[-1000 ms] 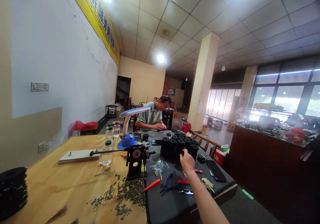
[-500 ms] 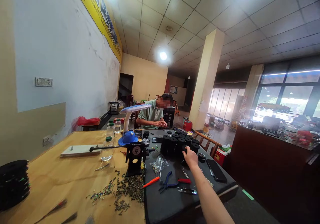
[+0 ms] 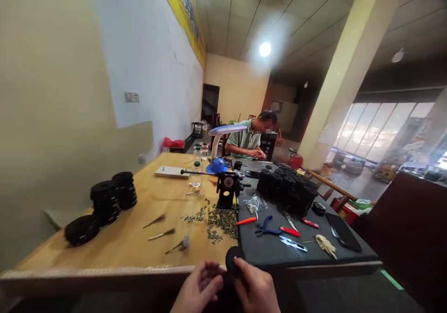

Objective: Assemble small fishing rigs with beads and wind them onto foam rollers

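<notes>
Pliers lie beyond the held spool.

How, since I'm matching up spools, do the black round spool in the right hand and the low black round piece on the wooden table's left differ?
The black round spool is held by the right hand; the low black round piece rests on the wooden table. The spool shows its round face to the camera; the piece lies flat, beside a taller black stack. Both are black and round.
</notes>
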Motion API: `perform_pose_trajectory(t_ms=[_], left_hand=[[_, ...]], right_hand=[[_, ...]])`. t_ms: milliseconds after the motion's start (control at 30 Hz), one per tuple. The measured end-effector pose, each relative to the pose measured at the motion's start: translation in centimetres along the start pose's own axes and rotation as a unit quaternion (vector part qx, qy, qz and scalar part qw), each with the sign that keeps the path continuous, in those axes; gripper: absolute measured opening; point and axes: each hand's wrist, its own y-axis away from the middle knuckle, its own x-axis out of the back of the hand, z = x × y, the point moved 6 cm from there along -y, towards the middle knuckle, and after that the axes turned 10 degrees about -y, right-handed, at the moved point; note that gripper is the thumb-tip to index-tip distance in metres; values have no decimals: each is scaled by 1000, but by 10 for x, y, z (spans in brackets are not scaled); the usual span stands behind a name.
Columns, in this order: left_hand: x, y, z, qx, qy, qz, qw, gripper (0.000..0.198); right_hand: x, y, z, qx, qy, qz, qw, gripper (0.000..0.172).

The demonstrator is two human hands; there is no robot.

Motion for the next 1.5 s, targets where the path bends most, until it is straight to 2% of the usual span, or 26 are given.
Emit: perform_pose_trajectory(t_ms=[33, 133, 200, 267, 333, 400, 500, 567, 633, 733, 833, 933, 1033, 1200, 1333, 1433, 1500], left_hand=[[-5, -3, 4, 2, 12, -9, 1000, 39], [-2, -4, 9, -2, 33, 55, 998, 35], [2, 0, 7, 13, 41, 73, 996, 32], [5, 5, 3, 23, 41, 74, 996, 30], [9, 10, 2, 13, 33, 81, 996, 28], [9, 14, 3, 3, 22, 85, 996, 26], [7, 19, 5, 12, 23, 84, 996, 26], [6, 21, 3, 45, 59, 77, 994, 26], [2, 24, -6, 119, 138, 48, 982, 28], [-7, 27, -23, 243, 254, 1, 936, 30], [-11, 26, -32, 305, 317, -1, 898, 21], [-11, 24, -34, 333, 363, 23, 870, 12], [-5, 20, -25, 294, 394, 47, 870, 10], [3, 16, -7, 217, 455, 31, 863, 27], [14, 17, 1, 170, 465, 84, 865, 29], [23, 23, 7, 142, 438, 126, 879, 26], [31, 29, 10, 131, 411, 160, 888, 23]], right_hand=[[-12, 6, -6, 10, -1, -20, 1000, 33], [-34, 21, -13, 7, -21, -56, 998, 33], [-40, 29, -11, -30, -74, -40, 996, 36], [-41, 37, -6, -100, -148, 11, 984, 39], [-45, 42, 0, -189, -231, 44, 953, 36], [-56, 43, 2, -266, -311, 35, 912, 33], [-67, 38, -1, -312, -376, 15, 872, 33], [-70, 35, -3, -318, -399, 22, 859, 35], [-73, 36, -1, -336, -434, 30, 836, 36], [-75, 44, 0, -347, -473, 29, 809, 36], [-75, 49, -2, -331, -467, 7, 820, 35], [-73, 53, -2, -327, -448, -15, 832, 36], [-73, 59, 3, -355, -462, -4, 813, 41], [-78, 75, 16, -414, -526, 37, 742, 48], [-73, 83, 27, -450, -554, 102, 693, 51], [-51, 78, 38, -465, -529, 186, 685, 49], [-31, 68, 47, -454, -500, 216, 705, 40]])
